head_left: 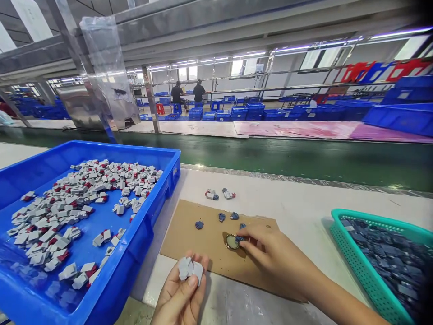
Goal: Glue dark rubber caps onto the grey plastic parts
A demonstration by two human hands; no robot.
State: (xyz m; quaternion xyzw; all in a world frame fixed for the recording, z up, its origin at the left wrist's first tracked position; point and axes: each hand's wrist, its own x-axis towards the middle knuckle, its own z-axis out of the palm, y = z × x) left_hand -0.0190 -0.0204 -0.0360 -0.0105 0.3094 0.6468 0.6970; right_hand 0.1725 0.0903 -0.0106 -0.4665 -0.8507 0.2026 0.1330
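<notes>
My left hand (184,291) is closed around a light grey plastic part (190,269), thumb on its near face and fingers behind. My right hand (267,248) pinches a small dark blue plastic piece (239,239) at the rim of a small round dish (231,243) of liquid. Under the dish lies a brown cardboard sheet (189,243), wet around it. Several more dark blue pieces (199,225) rest on the cardboard. Just beyond it, two joined grey, red and blue parts (211,195) lie on the white table.
At the left stands a large blue tray (142,246) with many grey and red parts (50,225). A green basket (355,266) full of dark blue pieces is at the right. Behind runs a green conveyor belt (270,158). Two people (187,92) sit far off among blue crates.
</notes>
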